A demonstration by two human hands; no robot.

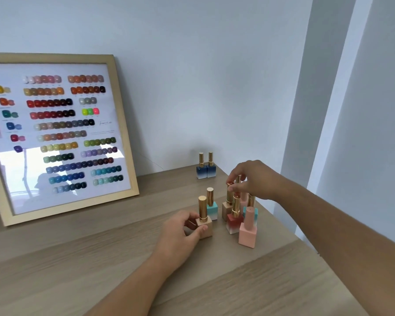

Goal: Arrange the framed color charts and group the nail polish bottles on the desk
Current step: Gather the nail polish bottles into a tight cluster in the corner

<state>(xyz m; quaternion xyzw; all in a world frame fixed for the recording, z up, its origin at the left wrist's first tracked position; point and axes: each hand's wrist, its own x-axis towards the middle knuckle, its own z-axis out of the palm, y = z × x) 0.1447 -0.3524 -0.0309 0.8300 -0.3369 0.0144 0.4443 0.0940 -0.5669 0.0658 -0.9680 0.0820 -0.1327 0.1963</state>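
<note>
A wood-framed color chart [62, 133] leans against the wall at the back left of the desk [78, 258]. My left hand [180, 233] grips the base of a beige nail polish bottle [204, 222] with a gold cap, standing on the desk. My right hand [253, 179] pinches the gold cap of a tan bottle [226, 207] in a cluster of several bottles. In that cluster stand a teal bottle [212, 207], a red bottle [234, 221] and a pink bottle [248, 233]. Two dark blue bottles [206, 171] stand apart near the wall.
The desk's right edge [306, 242] runs close beside the bottle cluster. A white wall rises behind, with a pale column [342, 110] at the right.
</note>
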